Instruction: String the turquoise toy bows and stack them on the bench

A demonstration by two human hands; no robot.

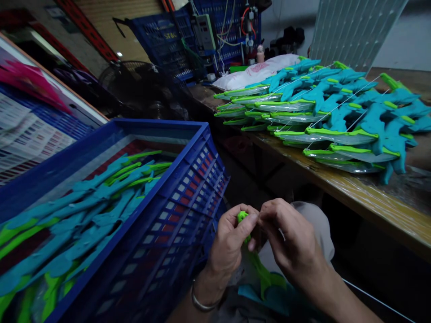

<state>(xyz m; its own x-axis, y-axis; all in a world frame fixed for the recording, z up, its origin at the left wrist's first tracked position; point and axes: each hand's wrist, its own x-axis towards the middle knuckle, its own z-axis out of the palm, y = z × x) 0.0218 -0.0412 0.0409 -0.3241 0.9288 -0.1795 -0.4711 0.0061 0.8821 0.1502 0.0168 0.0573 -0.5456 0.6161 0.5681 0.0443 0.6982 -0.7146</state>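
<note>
My left hand point(226, 244) is closed around the bright green limb tip of a teal-and-green toy bow point(264, 273), whose body lies across my lap. Close against it, my right hand point(294, 240) pinches with thumb and forefinger at the tip; what sits between those fingers is too small to make out. A thin white string point(373, 299) runs out from behind my right forearm to the lower right. Part of the bow is hidden by my hands and arm.
At left stands a blue plastic crate point(161, 215) holding several similar bows without visible strings. A stack of strung bows point(336, 107) covers the wooden table point(380, 206) at right. Behind it lie a white sack point(256, 74) and a control box point(204, 33).
</note>
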